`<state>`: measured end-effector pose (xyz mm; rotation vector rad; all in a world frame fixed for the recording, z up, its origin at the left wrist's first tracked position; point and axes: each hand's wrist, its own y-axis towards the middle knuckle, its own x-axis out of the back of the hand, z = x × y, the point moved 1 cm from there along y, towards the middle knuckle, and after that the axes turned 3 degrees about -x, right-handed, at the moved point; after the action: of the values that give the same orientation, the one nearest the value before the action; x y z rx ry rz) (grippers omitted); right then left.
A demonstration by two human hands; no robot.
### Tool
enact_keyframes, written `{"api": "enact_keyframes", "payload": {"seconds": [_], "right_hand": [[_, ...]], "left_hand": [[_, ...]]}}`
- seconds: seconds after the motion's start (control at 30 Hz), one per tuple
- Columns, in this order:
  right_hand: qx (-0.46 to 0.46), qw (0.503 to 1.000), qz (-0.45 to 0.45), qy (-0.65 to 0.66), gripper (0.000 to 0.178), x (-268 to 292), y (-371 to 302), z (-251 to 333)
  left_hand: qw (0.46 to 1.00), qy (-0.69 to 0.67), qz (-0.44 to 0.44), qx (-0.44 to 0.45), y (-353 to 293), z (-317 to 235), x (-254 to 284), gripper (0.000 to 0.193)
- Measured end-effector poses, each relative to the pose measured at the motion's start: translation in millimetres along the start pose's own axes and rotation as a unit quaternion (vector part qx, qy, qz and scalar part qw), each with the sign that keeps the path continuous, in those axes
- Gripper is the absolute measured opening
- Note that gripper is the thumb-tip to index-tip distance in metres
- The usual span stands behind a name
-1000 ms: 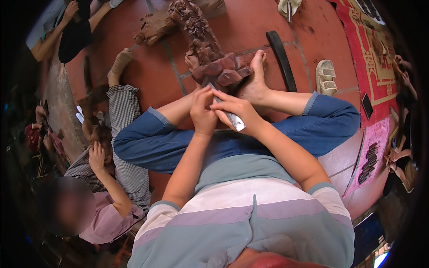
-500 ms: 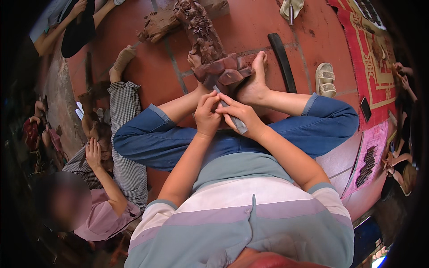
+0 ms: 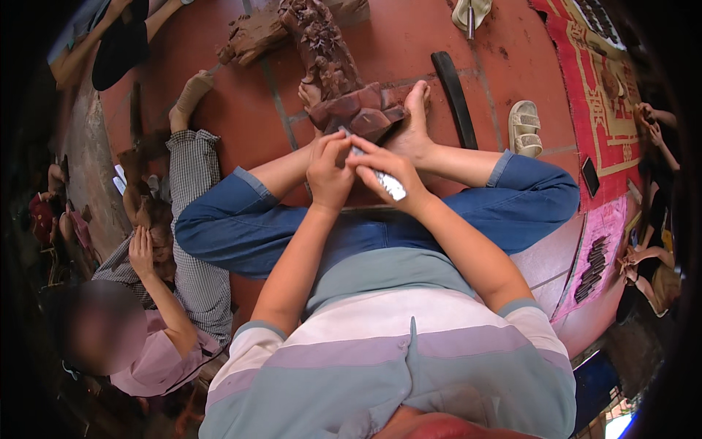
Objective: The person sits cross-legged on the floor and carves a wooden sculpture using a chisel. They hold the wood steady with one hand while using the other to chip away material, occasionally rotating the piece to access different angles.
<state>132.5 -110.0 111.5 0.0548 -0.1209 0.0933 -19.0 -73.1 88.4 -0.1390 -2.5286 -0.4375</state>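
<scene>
Between my bare feet stands a reddish-brown wood carving (image 3: 322, 55) with leafy, knobbly relief and a blocky, rock-like base (image 3: 349, 108). Both my hands are closed on a slim, flat grey bar (image 3: 391, 187); its exact kind is unclear. My left hand (image 3: 328, 174) pinches it near its far end, close to the base. Farther back along the bar, my right hand (image 3: 397, 173) wraps round it, and the near end shines brightly below the palm. The far tip reaches the base's near edge; whether it touches I cannot tell.
A rough brown log (image 3: 252, 38) lies behind the carving. A long black strip (image 3: 455, 102) and sandals (image 3: 524, 128) are on the red tiles to the right. A phone (image 3: 590, 177) rests by a red mat (image 3: 578, 110). Another person (image 3: 164, 351) sits at left.
The bar has turned in my hands, and its near end now catches bright light. My hands stay close together by the base. The whole view has shifted slightly.
</scene>
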Motion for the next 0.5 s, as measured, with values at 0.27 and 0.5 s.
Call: {"api": "enact_keyframes", "payload": {"seconds": [0.27,0.5], "right_hand": [[0.014,1.000,0.023,-0.016,0.018,14.8,0.9,-1.1],[-0.029,0.999,0.030,-0.018,0.017,20.3,-16.1,-10.1]], "left_hand": [[0.999,0.005,0.040,0.008,-5.6,3.0,-8.8,0.019],[0.999,0.018,0.046,-0.018,-14.9,-0.6,-17.3,0.018]]}}
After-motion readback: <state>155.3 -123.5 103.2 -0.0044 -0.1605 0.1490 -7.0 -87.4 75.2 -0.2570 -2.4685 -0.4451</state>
